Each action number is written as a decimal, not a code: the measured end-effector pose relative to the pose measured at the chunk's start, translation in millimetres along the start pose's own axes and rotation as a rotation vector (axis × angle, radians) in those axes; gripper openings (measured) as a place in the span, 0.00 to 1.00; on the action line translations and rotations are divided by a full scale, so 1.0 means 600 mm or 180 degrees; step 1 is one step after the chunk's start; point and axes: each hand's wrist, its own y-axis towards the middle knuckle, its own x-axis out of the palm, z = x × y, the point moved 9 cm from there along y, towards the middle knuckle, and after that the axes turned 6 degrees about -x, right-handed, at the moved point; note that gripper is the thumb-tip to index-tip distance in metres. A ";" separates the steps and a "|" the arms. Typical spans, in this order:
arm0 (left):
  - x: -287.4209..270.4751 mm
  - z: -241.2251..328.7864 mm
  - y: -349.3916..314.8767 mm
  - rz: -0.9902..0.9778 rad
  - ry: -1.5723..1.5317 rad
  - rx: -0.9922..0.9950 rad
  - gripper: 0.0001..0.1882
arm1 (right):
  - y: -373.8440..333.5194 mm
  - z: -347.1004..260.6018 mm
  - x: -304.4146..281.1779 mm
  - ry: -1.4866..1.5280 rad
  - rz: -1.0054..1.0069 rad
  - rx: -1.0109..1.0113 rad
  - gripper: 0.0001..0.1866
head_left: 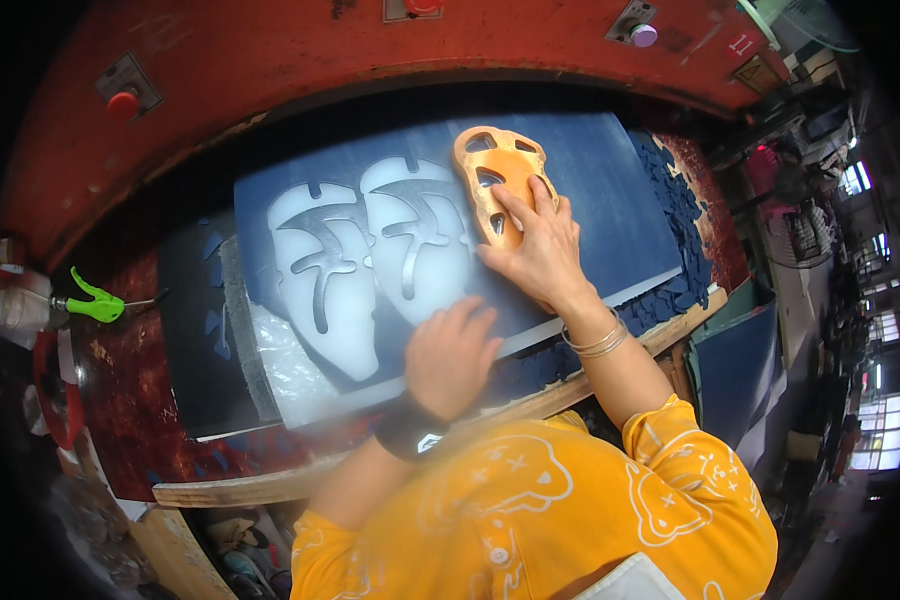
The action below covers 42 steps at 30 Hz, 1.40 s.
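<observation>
A dark blue sheet (pixel 610 190) lies on the work surface with two shoe-upper-shaped cutouts side by side, white showing through. On the sheet, right of the cutouts, rests an orange cutting die (pixel 511 165) with several openings. My right hand (pixel 540 245) grips its near end, thumb at the left side and fingers over the top and right. My left hand (pixel 450 355), blurred, hovers at or just over the sheet's near edge below the second cutout (pixel 425 275). Its fingers are loosely apart and nothing shows in them. The first cutout (pixel 345 325) is farther left.
A red machine body (pixel 270 55) with a red button (pixel 123 105) spans the far side. Blue scraps (pixel 675 205) pile up at the right. A green-triggered spray bottle (pixel 95 300) is at the left. A wooden rail (pixel 260 489) runs along the near edge.
</observation>
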 end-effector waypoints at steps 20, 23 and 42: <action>-0.586 -0.642 -0.097 0.0549 0.4294 -0.2156 0.24 | -0.064 0.196 -0.033 -0.0198 0.0699 -0.0183 0.22; -0.576 -0.534 -0.084 0.0533 0.4064 -0.1867 0.21 | -0.066 0.197 -0.040 -0.0141 0.0744 -0.0218 0.21; -0.775 -0.137 0.509 0.1482 0.1856 -0.0311 0.28 | -0.080 0.192 -0.064 0.0359 0.1056 -0.0357 0.16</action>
